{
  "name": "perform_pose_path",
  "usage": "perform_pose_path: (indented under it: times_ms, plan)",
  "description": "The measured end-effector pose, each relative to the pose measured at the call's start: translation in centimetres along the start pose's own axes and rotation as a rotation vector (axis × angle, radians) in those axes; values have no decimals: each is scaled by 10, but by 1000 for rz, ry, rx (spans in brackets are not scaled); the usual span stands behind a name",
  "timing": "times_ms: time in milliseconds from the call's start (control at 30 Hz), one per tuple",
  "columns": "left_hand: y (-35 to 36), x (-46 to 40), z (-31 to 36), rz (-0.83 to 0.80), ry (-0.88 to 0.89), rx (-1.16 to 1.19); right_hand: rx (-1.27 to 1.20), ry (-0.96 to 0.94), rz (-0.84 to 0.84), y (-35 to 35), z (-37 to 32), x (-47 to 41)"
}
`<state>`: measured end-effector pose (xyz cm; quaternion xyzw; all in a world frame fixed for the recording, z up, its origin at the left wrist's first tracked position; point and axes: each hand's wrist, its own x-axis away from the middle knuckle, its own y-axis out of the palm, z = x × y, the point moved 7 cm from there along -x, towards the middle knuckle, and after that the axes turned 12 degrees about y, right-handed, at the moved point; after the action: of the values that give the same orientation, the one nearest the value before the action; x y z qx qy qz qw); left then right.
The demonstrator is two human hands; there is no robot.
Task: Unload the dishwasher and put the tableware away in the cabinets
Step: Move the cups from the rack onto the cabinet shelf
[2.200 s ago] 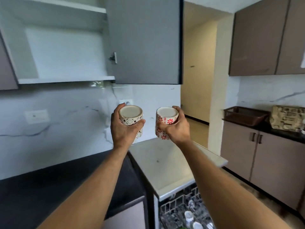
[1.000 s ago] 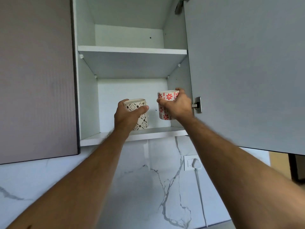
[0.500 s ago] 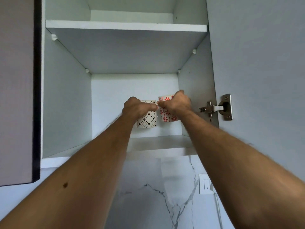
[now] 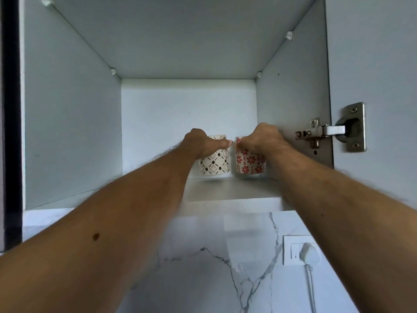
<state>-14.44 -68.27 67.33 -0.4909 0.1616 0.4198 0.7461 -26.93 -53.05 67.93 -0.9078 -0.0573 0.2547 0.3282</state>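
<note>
Both arms reach deep into the open upper cabinet. My left hand (image 4: 203, 143) grips a cream cup with a black diamond pattern (image 4: 215, 164) from above. My right hand (image 4: 259, 140) grips a white cup with red flowers (image 4: 249, 163) the same way. The two cups are side by side, nearly touching, at the back of the lower shelf (image 4: 225, 190), close to the right wall. Their bases sit at or just above the shelf surface; I cannot tell which.
The cabinet's open door (image 4: 372, 64) hangs to the right with its metal hinge (image 4: 331, 131) beside my right wrist. An upper shelf (image 4: 180, 41) spans overhead. A closed dark door edge (image 4: 10, 120) lies left. Below, a marble backsplash carries a wall socket with a white plug (image 4: 302, 250).
Both hands carried the cups from over the counter up into the cabinet, then further back and down toward the lower shelf. The view has closed in on the cabinet.
</note>
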Motion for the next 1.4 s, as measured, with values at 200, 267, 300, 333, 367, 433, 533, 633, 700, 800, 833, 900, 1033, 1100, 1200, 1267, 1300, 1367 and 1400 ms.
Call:
perform_pose_path:
  times_ms: [200,267,300,333,367,433,533,633,700,800,833,900,1033,1100,1200,1267,1300,1367,1400]
  plan:
    - [12,-2,-1,-60,-9,-74,38,-5,-18,8,1,1]
    - [15,-1,0,-83,-4,-93,40,4,-45,11,2,1]
    - [17,-1,0,-88,-2,-94,40,7,-55,13,3,1]
    - [18,-1,0,-93,0,-98,42,8,-61,15,4,0]
    - [20,-1,-1,-101,2,-106,48,8,-64,17,4,-1]
    - [23,-1,-1,-120,9,-119,56,2,-58,18,4,-1]
    - [26,-4,-3,-142,4,-112,34,-2,-60,20,4,-4]
    - [28,-4,-4,-153,10,-115,46,-19,-63,21,2,-3]
    - [27,-2,-3,-156,19,-129,51,-42,-56,20,2,-2]
    - [24,2,-1,-139,49,-164,133,-98,13,15,-1,2]
    - [24,3,-1,-133,52,-150,181,-114,47,13,-2,4]
    - [22,4,-4,-134,42,-111,255,-131,109,7,-5,8]
    - [23,11,-8,-215,-23,-65,298,-149,168,0,-7,17]
    - [23,14,-10,-215,-46,-39,295,-151,161,1,-6,18]
    - [20,17,-11,-172,-66,7,250,-162,136,2,-5,17]
    - [18,19,-10,-148,-76,23,225,-181,141,1,-6,17]
    - [19,19,-10,-149,-80,36,223,-187,146,1,-6,17]
    - [22,20,-10,-175,-88,52,219,-184,151,1,-5,16]
    - [23,21,-10,-202,-92,48,217,-174,154,2,-3,14]
